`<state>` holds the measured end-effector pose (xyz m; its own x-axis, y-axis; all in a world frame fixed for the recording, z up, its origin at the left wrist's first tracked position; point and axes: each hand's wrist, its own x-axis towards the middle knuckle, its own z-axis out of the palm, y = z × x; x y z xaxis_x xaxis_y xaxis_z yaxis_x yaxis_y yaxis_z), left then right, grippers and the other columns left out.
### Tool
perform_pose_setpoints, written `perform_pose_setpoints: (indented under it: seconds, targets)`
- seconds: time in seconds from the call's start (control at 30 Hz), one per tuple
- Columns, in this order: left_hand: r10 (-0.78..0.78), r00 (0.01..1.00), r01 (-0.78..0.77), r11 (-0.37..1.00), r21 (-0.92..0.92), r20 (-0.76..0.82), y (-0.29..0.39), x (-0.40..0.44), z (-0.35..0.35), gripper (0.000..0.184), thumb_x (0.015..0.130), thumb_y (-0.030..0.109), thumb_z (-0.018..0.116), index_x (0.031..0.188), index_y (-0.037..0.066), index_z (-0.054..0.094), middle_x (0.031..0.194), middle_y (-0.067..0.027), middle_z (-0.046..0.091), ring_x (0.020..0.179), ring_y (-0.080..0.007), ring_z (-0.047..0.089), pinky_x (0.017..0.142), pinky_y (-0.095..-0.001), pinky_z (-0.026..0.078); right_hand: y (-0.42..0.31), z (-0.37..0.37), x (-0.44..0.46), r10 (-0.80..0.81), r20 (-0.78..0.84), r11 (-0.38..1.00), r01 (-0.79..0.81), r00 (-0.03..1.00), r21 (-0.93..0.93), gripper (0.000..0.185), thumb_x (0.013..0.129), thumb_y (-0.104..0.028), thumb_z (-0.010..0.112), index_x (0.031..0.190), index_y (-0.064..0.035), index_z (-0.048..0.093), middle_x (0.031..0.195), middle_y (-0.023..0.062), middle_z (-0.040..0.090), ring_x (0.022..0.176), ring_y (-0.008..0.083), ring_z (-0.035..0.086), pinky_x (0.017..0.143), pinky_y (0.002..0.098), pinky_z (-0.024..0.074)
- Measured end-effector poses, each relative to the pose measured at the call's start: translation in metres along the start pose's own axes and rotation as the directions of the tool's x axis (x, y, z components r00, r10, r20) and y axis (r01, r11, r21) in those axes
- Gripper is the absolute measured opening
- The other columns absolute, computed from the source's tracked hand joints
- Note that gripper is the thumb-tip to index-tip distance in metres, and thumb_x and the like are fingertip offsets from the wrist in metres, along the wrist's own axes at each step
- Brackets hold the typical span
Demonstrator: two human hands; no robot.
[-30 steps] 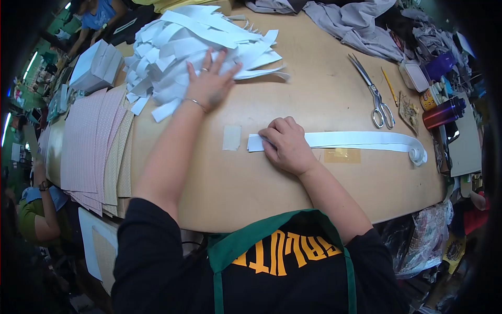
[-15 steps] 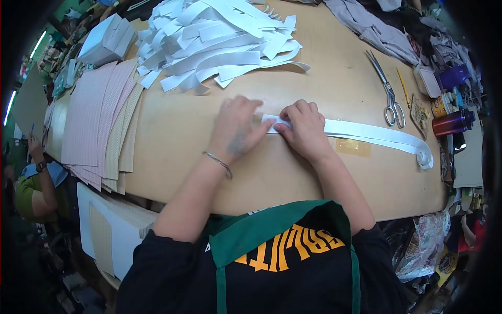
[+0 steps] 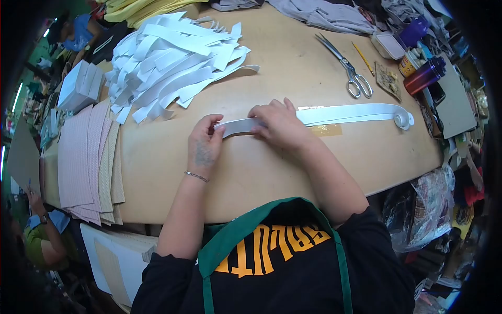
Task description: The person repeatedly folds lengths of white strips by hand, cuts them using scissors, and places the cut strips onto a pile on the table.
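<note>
A long white strip (image 3: 345, 113) runs sideways across the table in front of me; its right end curls into a small roll (image 3: 402, 120). My left hand (image 3: 203, 144) pinches the strip's left end between thumb and fingers, a little raised off the tabletop. My right hand (image 3: 277, 124) grips the strip farther along, thumb beneath and fingers over it. Between the two hands a short stretch is held taut. To the right of my right hand the strip shows two layers, one partly over the other. Whether it is cloth or paper I cannot tell.
A heap of white strips (image 3: 178, 57) lies beyond my hands. At left are stacked patterned sheets (image 3: 83, 157) and a white block (image 3: 78, 86). Scissors (image 3: 345, 68), a pencil (image 3: 363, 58) and a metallic bottle (image 3: 424, 76) lie at right. Another person's arm (image 3: 47, 230) shows far left.
My left hand has come down from a loose, blurred pose onto the strip's end. Both hands and the strip have shifted left, and the strip's end is lifted. The whole view has turned.
</note>
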<state>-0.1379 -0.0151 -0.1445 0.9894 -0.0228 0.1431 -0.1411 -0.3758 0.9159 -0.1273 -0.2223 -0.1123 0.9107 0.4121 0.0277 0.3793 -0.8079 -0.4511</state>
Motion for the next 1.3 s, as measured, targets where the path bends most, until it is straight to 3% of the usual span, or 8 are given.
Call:
perform_pose_setpoints:
  seconds: [0.13,0.23,0.27,0.37,0.4,0.5,0.73,1.3]
  targets:
    - [-0.057,0.998,0.057,0.995,-0.079,-0.001,0.006,0.001,-0.002,0.023,0.085,0.003,0.061,0.108,0.001,0.059,0.086,-0.003,0.059,0.075,-0.0093,0.055,0.069,-0.0233,0.048,0.022,-0.031,-0.011,0.15,0.15,0.981,-0.128,0.977,-0.146,0.032,0.08,-0.026,0.068,0.107,-0.0126,0.059,0.104,0.0036,0.062,0.107,0.0244,0.052,0.097,0.046,0.0329]
    - [-0.027,0.999,0.031,0.985,-0.168,0.028,0.007,-0.002,0.0,0.024,0.086,0.003,0.06,0.11,0.001,0.058,0.088,-0.0019,0.058,0.076,-0.0082,0.054,0.071,-0.0221,0.046,0.009,-0.029,-0.008,0.021,0.062,0.996,-0.026,0.998,0.09,0.035,0.082,-0.029,0.066,0.111,-0.0131,0.057,0.112,0.0061,0.061,0.112,0.0267,0.05,0.101,0.0586,0.0257]
    - [-0.024,0.998,0.034,0.979,-0.2,0.051,0.011,-0.003,-0.001,0.025,0.087,0.002,0.059,0.112,0.001,0.056,0.091,-0.0015,0.057,0.078,-0.0076,0.053,0.072,-0.0213,0.045,0.001,-0.014,-0.001,-0.063,-0.073,0.984,0.074,0.995,0.16,0.035,0.082,-0.029,0.066,0.112,-0.0129,0.058,0.108,0.0068,0.063,0.109,0.0269,0.054,0.097,0.0557,0.03]
    - [-0.053,0.996,0.072,0.954,-0.293,0.071,0.02,-0.002,-0.005,0.028,0.088,0.001,0.058,0.116,0.0,0.054,0.095,-0.0024,0.057,0.081,-0.0071,0.054,0.074,-0.0205,0.045,-0.023,0.008,0.02,-0.04,-0.078,0.94,0.064,0.996,0.334,0.028,0.083,-0.029,0.065,0.104,-0.0108,0.062,0.098,0.0092,0.066,0.101,0.0291,0.058,0.096,0.0496,0.0334]
    - [-0.074,0.995,0.092,0.941,-0.326,0.067,0.02,-0.002,-0.007,0.03,0.088,0.001,0.058,0.117,0.0,0.053,0.096,-0.003,0.057,0.082,-0.0071,0.055,0.074,-0.0205,0.046,-0.023,0.013,0.03,-0.049,-0.078,0.925,0.075,0.996,0.372,0.022,0.085,-0.024,0.064,0.097,-0.0057,0.065,0.087,0.0111,0.067,0.087,0.0256,0.063,0.088,0.0403,0.0422]
    - [-0.117,0.986,0.164,0.835,-0.525,0.121,0.016,-0.006,-0.01,0.036,0.087,0.0,0.059,0.122,-0.002,0.049,0.099,-0.0055,0.057,0.085,-0.0074,0.057,0.075,-0.0202,0.048,-0.025,0.013,0.029,0.123,0.02,0.761,-0.108,0.992,0.639,0.018,0.085,-0.017,0.063,0.094,-0.0011,0.065,0.083,0.0117,0.066,0.08,0.0202,0.063,0.077,0.0331,0.0475]
    - [-0.183,0.978,0.208,0.87,-0.447,0.098,0.018,-0.001,-0.008,0.041,0.085,-0.002,0.059,0.124,-0.003,0.047,0.093,-0.0048,0.058,0.08,-0.0061,0.059,0.07,-0.018,0.048,-0.027,0.014,0.026,0.169,0.015,0.706,-0.132,0.985,0.696,0.017,0.086,-0.009,0.063,0.098,0.0023,0.063,0.087,0.0096,0.066,0.081,0.0155,0.062,0.075,0.029,0.0488]
    - [-0.189,0.98,0.192,0.843,-0.503,0.058,0.016,-0.004,-0.008,0.036,0.085,-0.001,0.061,0.12,-0.001,0.052,0.094,-0.0044,0.057,0.08,-0.0067,0.058,0.072,-0.0189,0.048,-0.033,0.02,0.029,0.151,-0.048,0.713,-0.075,0.987,0.697,0.019,0.084,-0.012,0.065,0.098,0.0012,0.064,0.087,0.0106,0.066,0.08,0.0161,0.061,0.074,0.0287,0.0487]
